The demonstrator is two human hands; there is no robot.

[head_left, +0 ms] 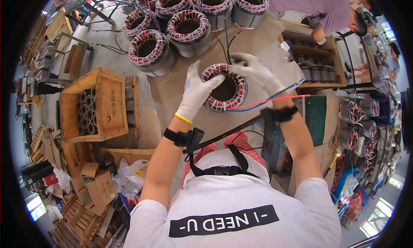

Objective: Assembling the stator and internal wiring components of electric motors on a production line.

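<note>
A motor stator (pixel 220 105), a ring of red-brown windings laced with white cord, stands on the brown cardboard-covered table in front of me. My left hand (pixel 196 91), in a white glove, grips its left rim, thumb reaching over into the bore. On the upper right rim, my gloved right hand (pixel 257 71) has its fingers curled, thumb on the windings; its other fingertips are partly hidden. Red and blue lead wires (pixel 269 101) run from the stator's near edge to the right, passing over my right wrist. Black cables (pixel 227 44) lie just beyond the stator, close to the right fingertips.
Several more stators (pixel 188 31) stand grouped at the table's far side. A wooden crate (pixel 112 104) holding metal cylinders is at left. At far right, a person in a purple shirt (pixel 312 9) leans beside a wooden bin (pixel 318 85) of stators. Cardboard boxes (pixel 101 190) lie lower left.
</note>
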